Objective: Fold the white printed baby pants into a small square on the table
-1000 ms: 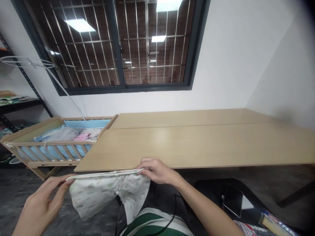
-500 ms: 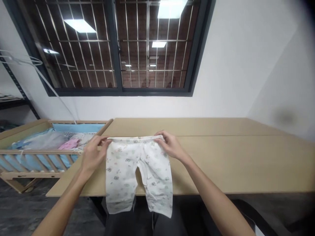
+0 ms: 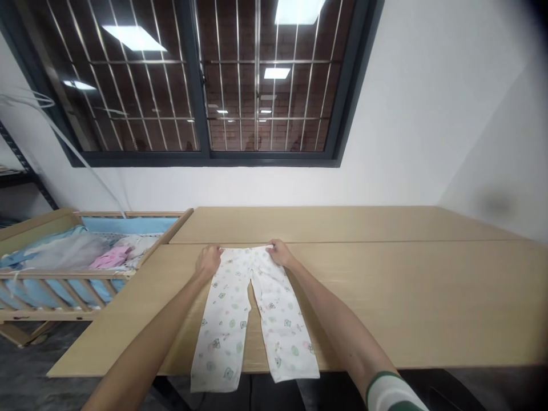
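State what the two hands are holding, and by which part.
Small white cloth trousers with a green and grey print, held by the waistband: the left hand grips its left end, the right hand its right end.

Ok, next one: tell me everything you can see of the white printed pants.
The pants are small and white, scattered with little green, dark and pinkish motifs, and look like soft, thin cloth. They are spread out with the waistband away from the camera and the two legs apart, over the wooden tabletop; both hems reach past its front edge. The left hand and right hand pinch opposite ends of the waistband. Whether the cloth rests fully on the wood is unclear.
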`<state>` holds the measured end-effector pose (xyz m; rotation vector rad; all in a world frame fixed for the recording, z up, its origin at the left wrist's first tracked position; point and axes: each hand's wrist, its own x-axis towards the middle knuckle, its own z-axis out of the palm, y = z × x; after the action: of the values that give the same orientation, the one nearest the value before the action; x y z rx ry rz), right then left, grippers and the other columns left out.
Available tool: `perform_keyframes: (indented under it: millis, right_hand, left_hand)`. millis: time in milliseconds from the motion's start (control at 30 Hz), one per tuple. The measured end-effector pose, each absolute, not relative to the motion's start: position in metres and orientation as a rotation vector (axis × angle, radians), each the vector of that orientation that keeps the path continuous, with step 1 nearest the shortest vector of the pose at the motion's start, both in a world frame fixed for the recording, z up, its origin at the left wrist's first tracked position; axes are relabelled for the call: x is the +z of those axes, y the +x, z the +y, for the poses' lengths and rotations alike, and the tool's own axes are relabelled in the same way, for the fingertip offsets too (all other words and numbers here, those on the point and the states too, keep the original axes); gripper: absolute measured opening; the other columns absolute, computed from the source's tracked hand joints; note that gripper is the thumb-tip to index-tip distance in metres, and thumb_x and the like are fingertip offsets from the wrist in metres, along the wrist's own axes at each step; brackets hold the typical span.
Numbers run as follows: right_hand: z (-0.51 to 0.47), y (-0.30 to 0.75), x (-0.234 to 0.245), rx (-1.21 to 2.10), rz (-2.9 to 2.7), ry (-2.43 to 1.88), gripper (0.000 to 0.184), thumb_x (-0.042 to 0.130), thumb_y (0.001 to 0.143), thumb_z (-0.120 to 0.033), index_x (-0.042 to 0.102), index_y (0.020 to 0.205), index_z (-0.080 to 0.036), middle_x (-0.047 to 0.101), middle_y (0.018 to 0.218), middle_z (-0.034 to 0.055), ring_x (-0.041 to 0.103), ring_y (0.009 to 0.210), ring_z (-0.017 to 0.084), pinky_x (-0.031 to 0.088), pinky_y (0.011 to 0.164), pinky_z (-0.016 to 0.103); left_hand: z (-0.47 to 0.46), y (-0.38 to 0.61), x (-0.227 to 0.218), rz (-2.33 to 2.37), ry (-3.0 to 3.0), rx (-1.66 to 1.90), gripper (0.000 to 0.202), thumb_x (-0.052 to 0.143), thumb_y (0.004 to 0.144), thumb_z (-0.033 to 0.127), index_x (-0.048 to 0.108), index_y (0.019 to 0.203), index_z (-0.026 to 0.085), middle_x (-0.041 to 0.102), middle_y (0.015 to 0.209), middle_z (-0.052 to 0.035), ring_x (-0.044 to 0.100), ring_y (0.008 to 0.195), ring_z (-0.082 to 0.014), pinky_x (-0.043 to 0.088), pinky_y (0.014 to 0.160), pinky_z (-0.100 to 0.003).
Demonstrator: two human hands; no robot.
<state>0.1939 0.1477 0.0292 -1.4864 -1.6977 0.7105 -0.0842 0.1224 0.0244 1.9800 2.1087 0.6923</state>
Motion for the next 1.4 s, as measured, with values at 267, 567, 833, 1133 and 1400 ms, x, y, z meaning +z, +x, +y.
perform_keyframes:
  millis: [267, 567, 833, 1133, 1400]
  right_hand:
    - [0.176, 0.203, 0.004, 0.675, -1.754, -1.597, 0.008, 0.065, 0.082, -0.010, 0.069, 0.087, -0.014, 0.070, 0.087, 0.0043, 0.061, 0.085, 0.015, 0.046, 0.082, 0.023]
    - [0.191, 0.216, 0.002, 0.857, -1.687, -1.603, 0.011, 0.072, 0.082, -0.016, 0.065, 0.090, -0.012, 0.064, 0.074, 0.0006, 0.055, 0.063, 0.010, 0.042, 0.063, 0.021]
    - [0.186, 0.220, 0.009, 0.924, -1.645, -1.557, 0.012, 0.075, 0.080, -0.015, 0.065, 0.086, -0.012, 0.066, 0.076, 0.0022, 0.056, 0.065, 0.011, 0.043, 0.064, 0.021]
    - [0.180, 0.220, 0.013, 1.002, -1.513, -1.500, 0.013, 0.075, 0.079, -0.011, 0.066, 0.088, -0.012, 0.066, 0.071, 0.0011, 0.059, 0.065, 0.011, 0.046, 0.064, 0.020]
    - [0.187, 0.187, 0.030, 1.008, -1.281, -1.481, 0.030, 0.080, 0.075, -0.019, 0.059, 0.096, -0.016, 0.067, 0.072, 0.0027, 0.063, 0.063, 0.015, 0.051, 0.059, 0.025]
  left_hand:
    - [0.131, -0.064, 0.038, 2.165, 1.933, 0.558, 0.036, 0.063, 0.097, 0.041, 0.061, 0.124, 0.018, 0.063, 0.126, -0.0093, 0.063, 0.110, -0.0241, 0.055, 0.095, -0.047]
    - [0.005, 0.033, 0.065, 1.608, 2.329, 0.415, 0.032, 0.053, 0.097, 0.045, 0.067, 0.109, 0.019, 0.071, 0.109, -0.0121, 0.065, 0.108, -0.0287, 0.048, 0.094, -0.040]
    - [-0.102, 0.105, 0.028, 1.225, 2.405, 0.100, 0.060, 0.056, 0.082, 0.067, 0.070, 0.104, 0.014, 0.071, 0.097, -0.0237, 0.067, 0.098, -0.0414, 0.052, 0.083, -0.054]
    - [-0.089, 0.094, 0.028, 1.134, 2.394, 0.151, 0.023, 0.052, 0.084, 0.034, 0.070, 0.088, 0.019, 0.075, 0.088, -0.0154, 0.070, 0.081, -0.0300, 0.049, 0.067, -0.040]
    - [-0.106, 0.049, 0.039, 1.234, 1.863, 0.626, 0.023, 0.047, 0.088, 0.030, 0.053, 0.066, 0.022, 0.068, 0.066, -0.0019, 0.060, 0.061, -0.0164, 0.035, 0.056, -0.027]
